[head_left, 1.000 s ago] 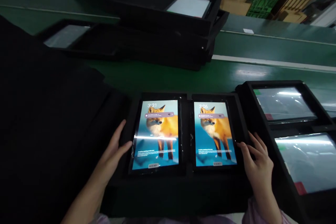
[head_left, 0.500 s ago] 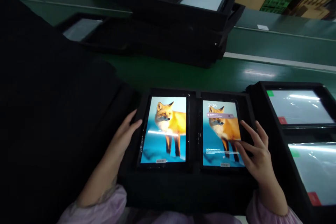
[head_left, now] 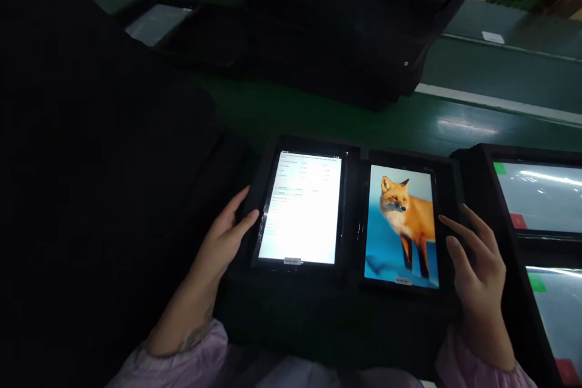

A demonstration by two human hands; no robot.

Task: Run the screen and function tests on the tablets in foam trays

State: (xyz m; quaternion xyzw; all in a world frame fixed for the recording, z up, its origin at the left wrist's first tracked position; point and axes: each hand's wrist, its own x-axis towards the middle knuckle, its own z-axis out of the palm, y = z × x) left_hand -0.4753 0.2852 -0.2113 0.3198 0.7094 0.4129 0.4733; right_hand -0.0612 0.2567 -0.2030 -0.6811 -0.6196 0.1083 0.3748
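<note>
Two tablets lie side by side in a black tray (head_left: 354, 291). The left tablet (head_left: 302, 212) is lit with a white page of small text and rows of options. On the right tablet (head_left: 402, 224) a fox picture on blue fills the screen. My left hand (head_left: 222, 242) grips the tray's left edge, thumb on the rim and fingers along the outer side. Beside the right tablet, my right hand (head_left: 479, 257) is open with its fingers spread. Its index fingertip is at that tablet's right border; whether it touches cannot be made out.
At right, another black tray (head_left: 493, 194) holds two pale screens with green and red corner patches. Across the green bench (head_left: 291, 106) stand stacked black trays (head_left: 341, 42) with a pale screen on top. A large black cover (head_left: 91, 194) fills the left side.
The left tablet has gone from the fox picture to a white text page. The right tablet's clock and notification have gone. My right hand has drawn back rightward off the screen. The view has shifted.
</note>
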